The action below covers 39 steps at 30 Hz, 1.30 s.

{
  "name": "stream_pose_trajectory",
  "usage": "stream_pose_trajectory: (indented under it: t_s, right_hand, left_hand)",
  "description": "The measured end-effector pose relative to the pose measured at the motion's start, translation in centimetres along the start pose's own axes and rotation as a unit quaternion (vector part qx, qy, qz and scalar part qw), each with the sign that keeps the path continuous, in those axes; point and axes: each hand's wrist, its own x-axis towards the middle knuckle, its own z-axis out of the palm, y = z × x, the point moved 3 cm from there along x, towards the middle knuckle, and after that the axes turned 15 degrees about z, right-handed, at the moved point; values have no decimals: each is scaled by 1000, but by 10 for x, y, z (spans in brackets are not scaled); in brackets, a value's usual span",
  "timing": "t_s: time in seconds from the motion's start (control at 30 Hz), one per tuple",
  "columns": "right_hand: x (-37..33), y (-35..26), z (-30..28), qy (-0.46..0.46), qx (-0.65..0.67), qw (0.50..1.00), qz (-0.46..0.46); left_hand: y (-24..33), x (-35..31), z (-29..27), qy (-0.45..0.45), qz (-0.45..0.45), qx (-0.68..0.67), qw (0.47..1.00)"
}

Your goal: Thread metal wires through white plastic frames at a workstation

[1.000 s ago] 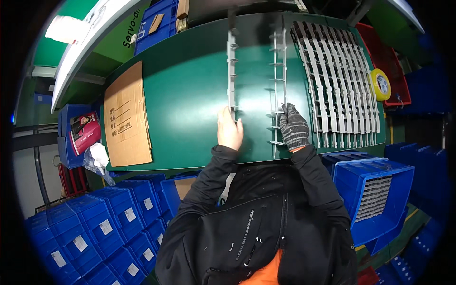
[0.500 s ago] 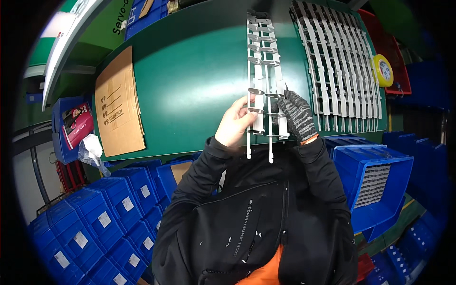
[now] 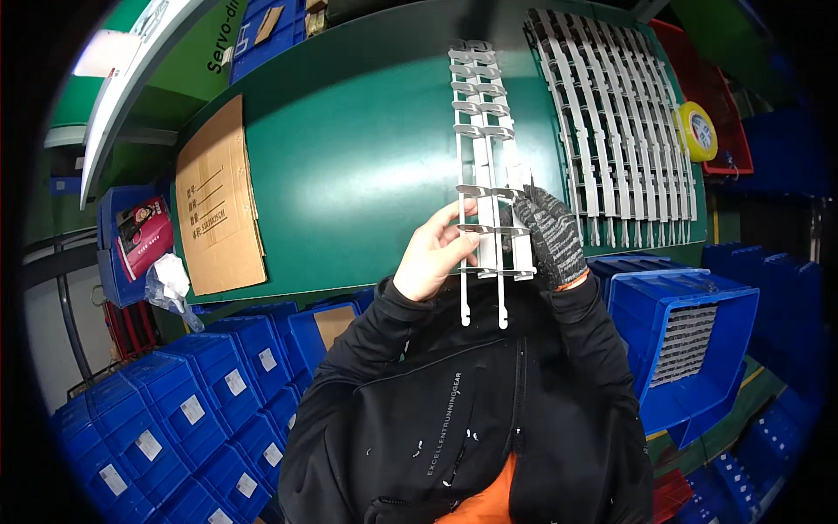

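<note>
A long assembly of white rails [image 3: 480, 166] with several grey oval cross-plates lies lengthwise across the green table [image 3: 349, 131]. Its near end sticks out past the table edge, with two thin hooked rods pointing toward my body. My bare left hand [image 3: 430, 259] grips the left side of this near part, thumb and fingers closed around a rail by one cross-plate. On the opposite side, my right hand [image 3: 555, 240], in a grey-black knit glove with an orange cuff, holds the right rail. Its fingertips are partly hidden behind the assembly.
Several similar white rails lie side by side as a rack [image 3: 621, 122] on the right. A yellow tape roll [image 3: 698, 131] and a red bin [image 3: 738, 153] are beyond it. Flattened cardboard [image 3: 218, 210] rests at left. Blue crates [image 3: 188, 397] are stacked lower left; another blue crate [image 3: 738, 349] stands right.
Both hands and the rail assembly have come closer to my body, so the hooked rods reach further past the table edge. Both hands keep their grip.
</note>
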Motion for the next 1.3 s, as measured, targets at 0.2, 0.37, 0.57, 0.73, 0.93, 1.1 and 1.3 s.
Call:
stream_pose_trajectory:
  t_s: [0.2,0.37,0.57,0.73,0.93,1.1,1.3]
  right_hand:
    - [5,-1,-13,31,87,994,55]
    - [13,-10,-20,150,-166,974,-29]
    - [30,15,-5,174,-466,867,-27]
    - [35,30,-11,157,-484,860,-26]
    - [37,32,-2,146,-532,834,-25]
    - [19,-3,-20,249,-451,847,-134]
    - [-15,2,-45,240,-272,917,-167]
  left_hand:
    - [-1,4,3,-3,-1,-1,1000]
    - [-28,13,-3,-10,-3,19,1000]
    - [-76,31,-16,-142,63,304,940]
    - [-63,69,-51,-118,-17,388,914]
    - [-70,137,-41,-30,29,324,945]
    - [-89,183,-30,1,51,363,930]
    - [-95,233,6,-15,93,431,898]
